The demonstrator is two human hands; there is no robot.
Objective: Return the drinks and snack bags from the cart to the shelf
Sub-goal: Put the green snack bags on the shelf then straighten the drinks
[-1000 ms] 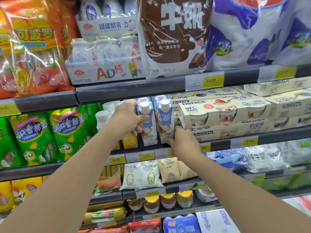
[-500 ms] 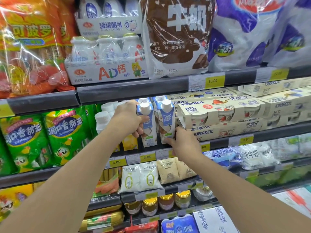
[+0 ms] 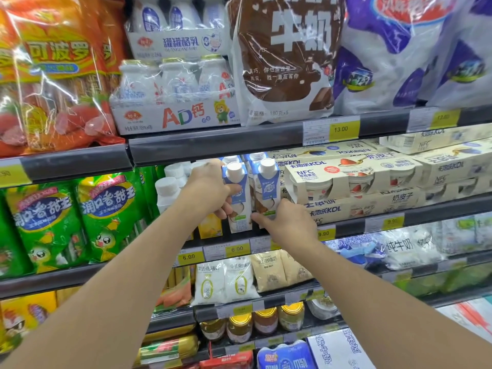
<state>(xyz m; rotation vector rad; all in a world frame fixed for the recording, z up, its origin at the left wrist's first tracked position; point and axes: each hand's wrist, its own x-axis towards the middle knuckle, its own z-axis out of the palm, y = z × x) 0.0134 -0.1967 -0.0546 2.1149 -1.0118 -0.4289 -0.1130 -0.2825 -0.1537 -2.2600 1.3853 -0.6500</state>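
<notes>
Two blue-and-white drink cartons with white caps stand side by side on the second shelf [image 3: 386, 222]. My left hand [image 3: 207, 190] grips the left carton [image 3: 239, 209] from its left side, thumb across the front. My right hand [image 3: 287, 222] holds the base of the right carton [image 3: 267, 187], fingers curled at its lower edge. Both cartons stand upright and touch each other. The cart is out of view.
White-capped bottles [image 3: 167, 190] and a yellow carton [image 3: 210, 226] stand left of the cartons. Cream yoghurt multipacks [image 3: 351, 179] are stacked on the right. Green snack bags [image 3: 106, 217] fill the left. Above hang a brown milk bag [image 3: 282, 59] and AD bottle packs [image 3: 175, 102].
Both hands stay on the two cartons. The view has shifted slightly; the cartons sit a little lower and nearer the shelf front than before.
</notes>
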